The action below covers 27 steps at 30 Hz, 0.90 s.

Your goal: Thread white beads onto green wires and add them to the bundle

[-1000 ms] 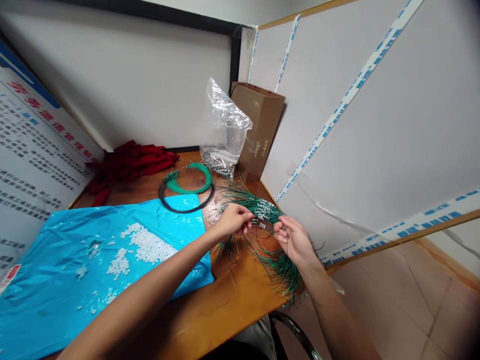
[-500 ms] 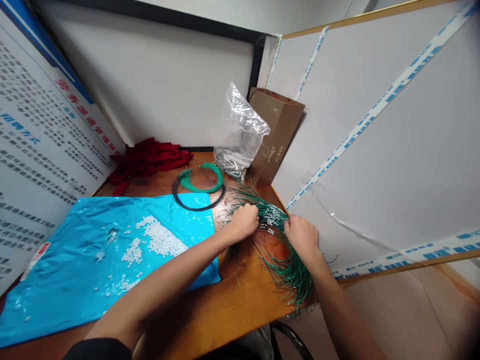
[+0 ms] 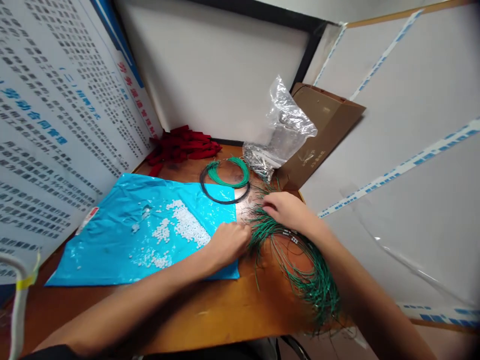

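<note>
A thick bundle of green wires (image 3: 326, 285) curves along the right side of the wooden table, with small white pieces (image 3: 290, 235) on some of its strands. Over the bundle's upper end is my right hand (image 3: 287, 209), its fingers bent and the thumb and forefinger close together; what they hold, if anything, is too small to name. My left hand (image 3: 230, 241) is closed beside the left edge of the bundle, above the blue sheet's right edge. Its fingertips are hidden, so its contents cannot be made out. Many white beads (image 3: 187, 225) lie on the blue plastic sheet (image 3: 108, 250).
Behind the sheet lie green and black wire coils (image 3: 242, 175) and a heap of red pieces (image 3: 187, 145). A clear plastic bag (image 3: 288, 125) leans by a brown box (image 3: 322, 130). White panels enclose the table; a pale curved tube (image 3: 18, 310) stands at left.
The view has turned, shifting the scene rightward and bringing the pale tube into sight. My right hand has moved to the bundle's upper end; my left hand has drawn away to its left edge.
</note>
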Motion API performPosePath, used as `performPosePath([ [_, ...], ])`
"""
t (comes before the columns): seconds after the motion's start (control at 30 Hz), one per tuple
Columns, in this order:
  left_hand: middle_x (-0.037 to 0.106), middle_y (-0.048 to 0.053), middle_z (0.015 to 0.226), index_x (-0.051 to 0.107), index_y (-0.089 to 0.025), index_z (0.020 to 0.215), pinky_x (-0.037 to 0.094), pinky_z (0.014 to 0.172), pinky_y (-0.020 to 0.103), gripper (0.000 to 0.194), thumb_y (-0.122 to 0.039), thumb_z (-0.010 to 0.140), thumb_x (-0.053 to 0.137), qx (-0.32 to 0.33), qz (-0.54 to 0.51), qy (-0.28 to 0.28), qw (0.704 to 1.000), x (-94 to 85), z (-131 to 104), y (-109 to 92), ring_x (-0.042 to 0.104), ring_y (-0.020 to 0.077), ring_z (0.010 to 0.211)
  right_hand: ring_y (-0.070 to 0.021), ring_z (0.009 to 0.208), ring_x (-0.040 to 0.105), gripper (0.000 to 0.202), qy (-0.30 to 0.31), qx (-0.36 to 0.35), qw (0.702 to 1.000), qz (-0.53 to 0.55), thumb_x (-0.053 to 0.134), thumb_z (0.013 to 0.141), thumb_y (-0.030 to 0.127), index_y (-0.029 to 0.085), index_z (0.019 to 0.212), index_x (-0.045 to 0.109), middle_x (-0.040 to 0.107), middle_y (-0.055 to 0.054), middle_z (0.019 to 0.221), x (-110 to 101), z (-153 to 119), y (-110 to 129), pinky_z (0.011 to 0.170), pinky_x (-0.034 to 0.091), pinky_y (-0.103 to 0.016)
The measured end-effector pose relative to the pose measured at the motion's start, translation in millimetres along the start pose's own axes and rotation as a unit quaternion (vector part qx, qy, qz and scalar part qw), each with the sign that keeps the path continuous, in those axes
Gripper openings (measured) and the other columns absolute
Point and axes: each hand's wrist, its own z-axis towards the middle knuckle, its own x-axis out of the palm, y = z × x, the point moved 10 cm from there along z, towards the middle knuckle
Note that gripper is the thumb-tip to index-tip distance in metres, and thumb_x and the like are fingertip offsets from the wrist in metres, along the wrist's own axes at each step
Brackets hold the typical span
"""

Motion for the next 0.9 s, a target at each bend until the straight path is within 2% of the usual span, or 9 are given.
performPosePath([
  [0.13, 0.064, 0.011, 0.071, 0.060, -0.013, 0.078, 0.040, 0.052, 0.029, 0.025, -0.019, 0.092, 0.040, -0.020, 0.023, -0.039, 0.999, -1.8, -44, 25, 0.061, 0.0218, 0.063, -0.0211, 0.098, 0.060, 0.020, 0.041, -0.064, 0.997, 0.004, 0.049, 0.089, 0.021, 0.018, 0.095, 0.067, 0.068, -0.008, 0.101, 33, 75, 48, 0.077, 0.039, -0.025],
  [0.2, 0.060, 0.006, 0.062, 0.058, -0.015, 0.071, 0.038, 0.050, 0.027, 0.029, -0.021, 0.093, 0.040, 0.018, 0.018, -0.125, 0.992, -11.4, -58, 24, 0.058, 0.0177, 0.057, -0.0220, 0.099, 0.059, 0.018, 0.050, -0.079, 0.996, 0.003, 0.052, 0.087, 0.022, 0.018, 0.095, 0.067, 0.068, -0.009, 0.102, 51, 101, 63, 0.076, 0.039, -0.025],
  [0.3, 0.055, 0.002, 0.055, 0.057, -0.015, 0.069, 0.036, 0.048, 0.025, 0.030, -0.022, 0.093, 0.041, 0.084, -0.011, -0.220, 0.972, -21.9, -73, 22, 0.054, 0.0136, 0.052, -0.0217, 0.096, 0.060, 0.016, 0.055, -0.086, 0.995, 0.002, 0.054, 0.086, 0.021, 0.017, 0.094, 0.067, 0.068, -0.010, 0.102, 71, 119, 73, 0.072, 0.039, -0.023],
  [0.4, 0.053, 0.001, 0.053, 0.056, -0.016, 0.067, 0.034, 0.046, 0.025, 0.029, -0.020, 0.092, 0.042, 0.115, -0.033, -0.249, 0.961, -25.6, -79, 22, 0.051, 0.0122, 0.049, -0.0199, 0.090, 0.061, 0.014, 0.050, -0.080, 0.996, 0.008, 0.055, 0.086, 0.021, 0.017, 0.087, 0.068, 0.069, -0.008, 0.096, 78, 122, 70, 0.068, 0.038, -0.022],
  [0.57, 0.054, 0.001, 0.052, 0.056, -0.016, 0.063, 0.036, 0.045, 0.026, 0.030, -0.019, 0.090, 0.043, 0.125, -0.063, -0.245, 0.959, -23.6, -83, 18, 0.051, 0.0123, 0.047, -0.0157, 0.085, 0.061, 0.015, 0.007, -0.075, 0.997, 0.036, 0.054, 0.085, 0.018, 0.016, 0.083, 0.068, 0.069, -0.005, 0.087, 59, 123, 59, 0.070, 0.037, -0.020],
  [0.7, 0.064, 0.004, 0.062, 0.063, -0.014, 0.070, 0.044, 0.055, 0.026, 0.027, -0.022, 0.090, 0.046, 0.024, -0.185, -0.239, 0.953, -22.2, -77, 46, 0.059, 0.0142, 0.057, -0.0160, 0.078, 0.059, 0.020, -0.089, -0.055, 0.992, 0.070, 0.045, 0.090, 0.019, 0.012, 0.087, 0.064, 0.067, -0.008, 0.083, 14, 117, 50, 0.070, 0.038, -0.022],
  [0.8, 0.068, 0.005, 0.072, 0.067, -0.014, 0.087, 0.049, 0.061, 0.026, 0.021, -0.028, 0.089, 0.051, -0.126, -0.403, -0.217, 0.880, -13.3, -72, 90, 0.062, 0.0158, 0.066, -0.0182, 0.085, 0.057, 0.030, -0.172, -0.054, 0.978, 0.102, 0.030, 0.096, 0.020, 0.009, 0.100, 0.058, 0.064, -0.014, 0.095, -16, 90, 61, 0.078, 0.038, -0.027],
  [0.83, 0.066, 0.004, 0.069, 0.067, -0.014, 0.094, 0.048, 0.056, 0.025, 0.023, -0.030, 0.088, 0.051, -0.165, -0.473, -0.203, 0.841, -7.9, -70, 101, 0.060, 0.0150, 0.062, -0.0179, 0.085, 0.058, 0.030, -0.178, -0.071, 0.975, 0.113, 0.030, 0.097, 0.021, 0.010, 0.101, 0.058, 0.064, -0.013, 0.094, -19, 78, 71, 0.079, 0.039, -0.027],
  [0.9, 0.062, 0.002, 0.065, 0.061, -0.013, 0.107, 0.043, 0.044, 0.022, 0.031, -0.032, 0.092, 0.042, -0.184, -0.533, -0.184, 0.805, -7.6, -67, 110, 0.054, 0.0122, 0.051, -0.0168, 0.077, 0.060, 0.023, -0.156, -0.124, 0.971, 0.134, 0.039, 0.095, 0.022, 0.013, 0.095, 0.060, 0.066, -0.009, 0.086, -12, 55, 98, 0.073, 0.041, -0.025],
])
